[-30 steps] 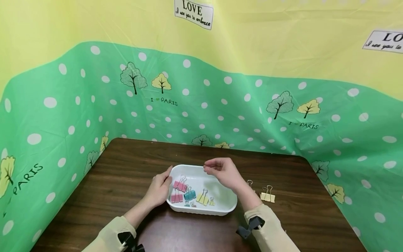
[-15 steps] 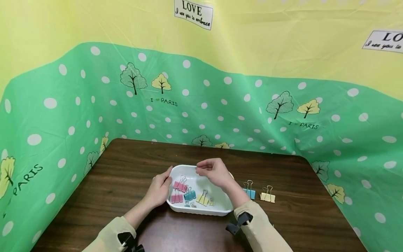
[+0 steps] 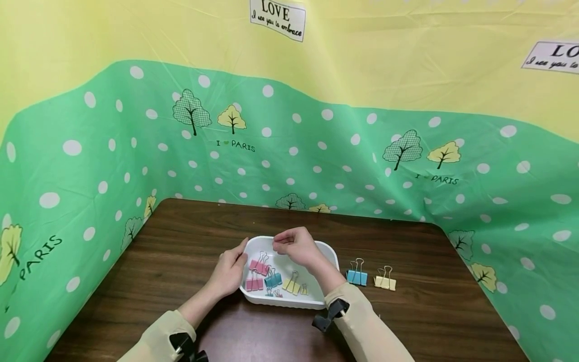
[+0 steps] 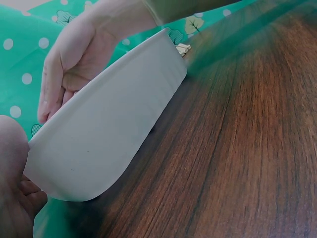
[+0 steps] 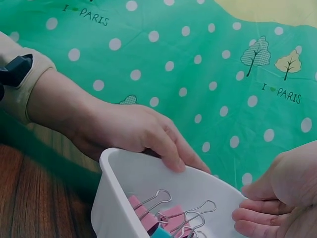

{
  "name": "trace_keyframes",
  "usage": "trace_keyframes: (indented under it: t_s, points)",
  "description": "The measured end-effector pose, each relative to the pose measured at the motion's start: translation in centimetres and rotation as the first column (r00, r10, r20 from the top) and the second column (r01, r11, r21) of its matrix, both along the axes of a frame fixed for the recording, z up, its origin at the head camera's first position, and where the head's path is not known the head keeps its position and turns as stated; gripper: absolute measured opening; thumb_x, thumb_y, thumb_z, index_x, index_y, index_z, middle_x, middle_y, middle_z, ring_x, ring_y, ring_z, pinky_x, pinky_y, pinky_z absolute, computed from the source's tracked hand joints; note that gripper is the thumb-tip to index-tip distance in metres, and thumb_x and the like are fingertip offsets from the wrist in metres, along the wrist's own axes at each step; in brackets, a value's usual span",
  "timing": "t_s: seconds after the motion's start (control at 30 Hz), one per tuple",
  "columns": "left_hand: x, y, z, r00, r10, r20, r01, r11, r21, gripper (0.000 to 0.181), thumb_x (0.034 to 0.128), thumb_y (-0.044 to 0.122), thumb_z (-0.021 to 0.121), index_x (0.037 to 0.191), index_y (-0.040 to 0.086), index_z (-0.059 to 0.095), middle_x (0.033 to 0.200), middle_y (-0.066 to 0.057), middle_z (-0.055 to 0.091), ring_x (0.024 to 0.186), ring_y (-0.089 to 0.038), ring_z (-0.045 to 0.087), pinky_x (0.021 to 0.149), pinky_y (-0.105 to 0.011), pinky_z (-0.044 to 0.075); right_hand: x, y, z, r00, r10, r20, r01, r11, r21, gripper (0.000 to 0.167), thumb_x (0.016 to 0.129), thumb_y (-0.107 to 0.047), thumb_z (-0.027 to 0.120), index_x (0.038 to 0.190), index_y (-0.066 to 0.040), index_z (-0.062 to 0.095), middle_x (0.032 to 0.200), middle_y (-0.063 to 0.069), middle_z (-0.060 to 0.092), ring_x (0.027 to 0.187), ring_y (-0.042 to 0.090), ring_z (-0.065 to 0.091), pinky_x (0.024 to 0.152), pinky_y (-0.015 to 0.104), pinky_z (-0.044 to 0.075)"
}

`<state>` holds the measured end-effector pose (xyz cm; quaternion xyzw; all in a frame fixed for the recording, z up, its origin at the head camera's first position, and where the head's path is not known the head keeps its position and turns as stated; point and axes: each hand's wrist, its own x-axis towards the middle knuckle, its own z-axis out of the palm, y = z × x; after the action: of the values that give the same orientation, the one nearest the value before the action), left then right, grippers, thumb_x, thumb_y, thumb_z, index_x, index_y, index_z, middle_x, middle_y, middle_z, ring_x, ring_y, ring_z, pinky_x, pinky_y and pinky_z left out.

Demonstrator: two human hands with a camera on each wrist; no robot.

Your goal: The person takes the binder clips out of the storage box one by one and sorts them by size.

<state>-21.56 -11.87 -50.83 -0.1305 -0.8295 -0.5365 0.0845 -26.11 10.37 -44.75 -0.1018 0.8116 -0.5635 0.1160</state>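
Clock face centred on white tray (image 3: 289,302), head view, 12 = far side. Tray sits mid-table on dark wood table (image 3: 439,311).

Left hand (image 3: 229,270): at 9 to 10 o'clock, gripping tray rim, thumb along the edge.

Right hand (image 3: 297,246): over the tray towards 12, fingertips pointing to 11, above the far interior; fingers held together, thumb near them. Cannot tell whether anything is pinched.

Tray contents: upper pink clip (image 3: 258,267) at 10; lower pink clip (image 3: 254,285) at 8 to 9; teal clip (image 3: 273,280) at 8; small clips (image 3: 269,294) at 7; large yellow clip (image 3: 290,287) at 6; small yellow clip (image 3: 304,291) at 5.

Outside, at 3 o'clock: blue clip (image 3: 357,277) near tray, cream clip (image 3: 385,283) beyond it
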Motion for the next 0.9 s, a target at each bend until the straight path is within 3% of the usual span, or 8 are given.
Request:
trace_keyframes:
  t_s: [0.7, 0.9]
  points:
    - [-0.1, -0.1, 0.0, 1.0, 0.002, -0.002, -0.002, 1.0, -0.006, 0.046, 0.1064, -0.001, 0.05, 0.151, -0.014, 0.047, 0.148, -0.029, 0.053, 0.137, -0.034, 0.052, 0.117, -0.052, 0.038, -0.2, -1.3, -0.8, 0.999, 0.042, -0.011, -0.041, 0.998, 0.043, 0.019, 0.094, -0.003, 0.078, 0.111, 0.006, 0.078, 0.095, 0.011, 0.077, 0.088, 0.02, 0.073, 0.086, 0.045, 0.063]
    - [0.0, 0.0, 0.1, 1.0, 0.005, 0.002, -0.005, 1.0, -0.006, 0.046, 0.1066, -0.001, 0.05, 0.151, -0.014, 0.047, 0.149, -0.029, 0.052, 0.136, -0.035, 0.053, 0.116, -0.053, 0.038, 0.0, -1.6, -1.0, 0.998, 0.053, -0.023, -0.052, 0.997, 0.052, 0.018, 0.094, -0.001, 0.078, 0.11, 0.008, 0.078, 0.093, 0.01, 0.076, 0.086, 0.021, 0.074, 0.08, 0.035, 0.064]
